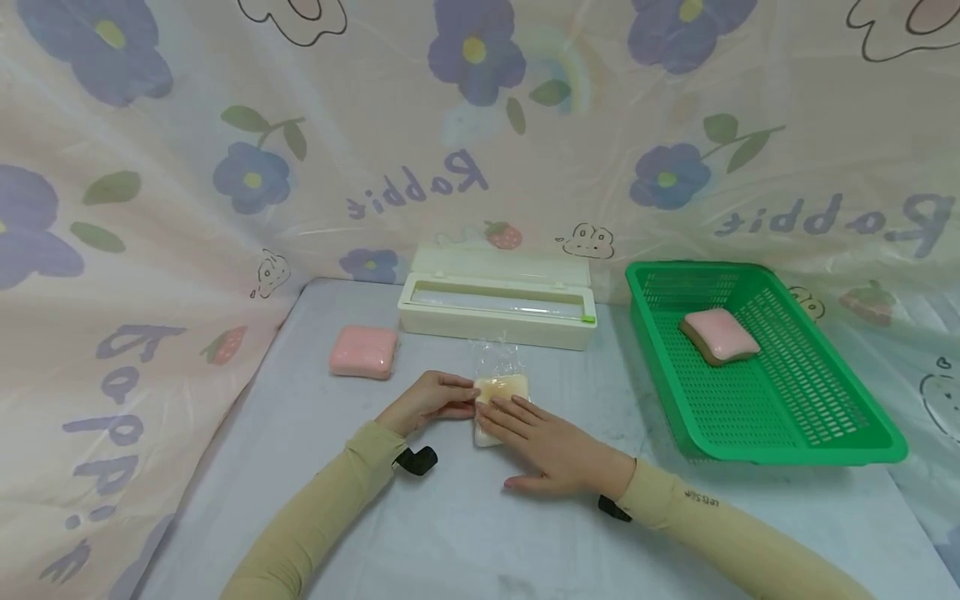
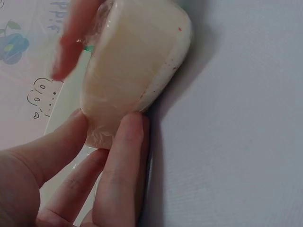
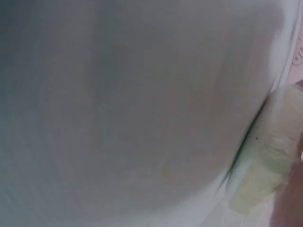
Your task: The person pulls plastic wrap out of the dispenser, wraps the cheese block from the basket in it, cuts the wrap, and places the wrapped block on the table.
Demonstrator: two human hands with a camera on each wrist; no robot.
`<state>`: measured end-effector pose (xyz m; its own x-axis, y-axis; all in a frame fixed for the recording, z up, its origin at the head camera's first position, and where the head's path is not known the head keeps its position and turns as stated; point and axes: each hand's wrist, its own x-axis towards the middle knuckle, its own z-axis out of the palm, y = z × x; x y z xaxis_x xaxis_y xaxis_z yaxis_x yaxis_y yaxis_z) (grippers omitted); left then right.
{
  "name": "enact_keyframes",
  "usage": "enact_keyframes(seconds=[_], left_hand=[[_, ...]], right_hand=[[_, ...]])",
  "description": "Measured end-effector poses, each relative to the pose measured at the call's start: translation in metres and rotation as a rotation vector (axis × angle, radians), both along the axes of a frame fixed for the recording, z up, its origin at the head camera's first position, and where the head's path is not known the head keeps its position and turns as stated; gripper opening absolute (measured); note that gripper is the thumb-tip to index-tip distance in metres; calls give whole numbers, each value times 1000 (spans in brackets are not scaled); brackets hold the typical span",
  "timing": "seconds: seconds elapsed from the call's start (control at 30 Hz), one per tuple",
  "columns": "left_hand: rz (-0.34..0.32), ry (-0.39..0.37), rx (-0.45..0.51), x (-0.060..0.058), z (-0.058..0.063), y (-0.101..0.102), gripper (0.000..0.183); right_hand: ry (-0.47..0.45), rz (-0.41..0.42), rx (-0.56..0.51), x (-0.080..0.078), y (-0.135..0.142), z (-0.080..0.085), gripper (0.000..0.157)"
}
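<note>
A cream-coloured, bread-slice-shaped block (image 1: 504, 386) wrapped in clear film lies on the table between both hands. Loose film (image 1: 498, 354) sticks out past its far end. At the block's left edge, my left hand (image 1: 426, 400) pinches the wrapped edge between thumb and fingers. My right hand (image 1: 558, 450) rests on top of the block from the right, fingers straight and thumb spread away. In the left wrist view the block (image 2: 132, 52) shows small red specks along one side, with film bunched near a blurred finger. The right wrist view catches only part of the block (image 3: 258, 184).
Behind the hands stands a white film dispenser box (image 1: 495, 326), lid raised, with a green slider (image 1: 588, 318). A pink block (image 1: 364, 350) lies at the left. On the right, a green basket (image 1: 802, 455) holds a pink-topped, brown-based block (image 1: 723, 332). Patterned curtain (image 1: 315, 233) surrounds the table.
</note>
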<state>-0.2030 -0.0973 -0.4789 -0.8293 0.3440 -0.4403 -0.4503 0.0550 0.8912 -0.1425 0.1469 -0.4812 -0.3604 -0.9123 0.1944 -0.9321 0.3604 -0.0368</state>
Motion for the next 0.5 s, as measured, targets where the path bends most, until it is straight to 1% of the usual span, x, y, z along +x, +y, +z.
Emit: enact_keyframes(seconds=[0.1, 0.5], left_hand=[[5, -8, 2, -1, 0, 1, 37], [22, -31, 2, -2, 1, 2, 35]], right_hand=[[-20, -13, -14, -4, 1, -1, 88], [-99, -27, 44, -7, 1, 5, 85]])
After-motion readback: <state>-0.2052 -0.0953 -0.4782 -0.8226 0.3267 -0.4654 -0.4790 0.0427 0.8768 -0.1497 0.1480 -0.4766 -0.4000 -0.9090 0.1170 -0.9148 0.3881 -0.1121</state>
